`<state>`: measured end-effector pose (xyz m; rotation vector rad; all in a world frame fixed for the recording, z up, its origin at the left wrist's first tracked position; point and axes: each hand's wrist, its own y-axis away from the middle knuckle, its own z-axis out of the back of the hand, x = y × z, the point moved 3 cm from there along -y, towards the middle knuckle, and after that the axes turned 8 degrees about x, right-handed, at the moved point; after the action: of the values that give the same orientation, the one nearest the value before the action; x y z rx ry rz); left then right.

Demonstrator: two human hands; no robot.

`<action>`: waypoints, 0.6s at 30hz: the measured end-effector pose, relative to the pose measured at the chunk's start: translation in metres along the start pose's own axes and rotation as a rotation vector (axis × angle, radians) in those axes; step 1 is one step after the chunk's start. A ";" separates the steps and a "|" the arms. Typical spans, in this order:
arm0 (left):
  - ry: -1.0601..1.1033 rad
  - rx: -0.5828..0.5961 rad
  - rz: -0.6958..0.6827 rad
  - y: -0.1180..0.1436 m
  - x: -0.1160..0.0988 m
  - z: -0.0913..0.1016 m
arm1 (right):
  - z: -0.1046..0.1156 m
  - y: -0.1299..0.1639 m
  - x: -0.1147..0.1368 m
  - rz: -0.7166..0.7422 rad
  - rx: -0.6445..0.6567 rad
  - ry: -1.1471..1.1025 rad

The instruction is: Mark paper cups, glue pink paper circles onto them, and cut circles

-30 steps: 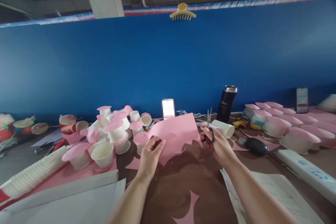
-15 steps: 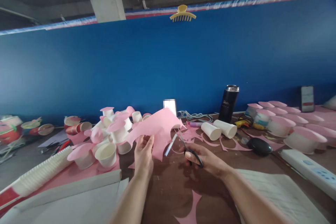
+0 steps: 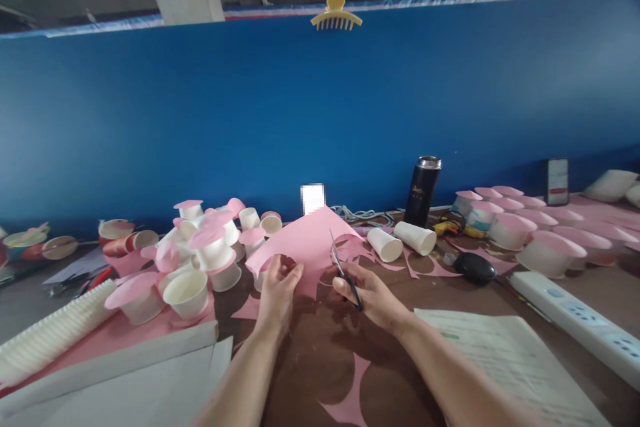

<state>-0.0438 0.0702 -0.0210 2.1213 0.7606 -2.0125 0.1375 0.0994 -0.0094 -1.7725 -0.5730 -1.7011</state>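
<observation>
My left hand [image 3: 280,290] pinches the near edge of a sheet of pink paper [image 3: 305,240] between thumb and fingers, holding it raised over the brown table. In my right hand [image 3: 367,293] is a pair of scissors [image 3: 345,273] with black handles, its blades pointing up and away beside the paper's right edge. Whether the blades touch the sheet I cannot tell. A curved pink offcut [image 3: 350,393] lies on the table between my forearms. More pink scraps [image 3: 425,265] are spread beyond my right hand.
Paper cups with pink discs [image 3: 213,247] crowd the left, beside a long stack of cups [image 3: 60,330]. Two white cups [image 3: 385,245] lie on their sides near a black flask [image 3: 423,190]. To the right are a computer mouse [image 3: 475,268], a power strip [image 3: 580,313] and several disc-topped cups [image 3: 550,251].
The pink sheet now lies flatter and spreads wider, and the scissors have come up against its right side. A white pen beside it is now out of sight. The whole view has shifted slightly.
</observation>
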 end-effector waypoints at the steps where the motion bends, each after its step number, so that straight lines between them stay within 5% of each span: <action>1: -0.007 0.016 0.015 0.000 0.001 0.000 | 0.000 0.000 0.000 -0.001 -0.009 0.016; 18: 0.148 0.144 0.098 0.000 0.008 -0.002 | 0.005 -0.004 -0.011 -0.010 -0.057 0.081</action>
<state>-0.0421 0.0729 -0.0286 2.3584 0.5326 -1.9311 0.1373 0.1066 -0.0193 -1.7334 -0.5035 -1.8034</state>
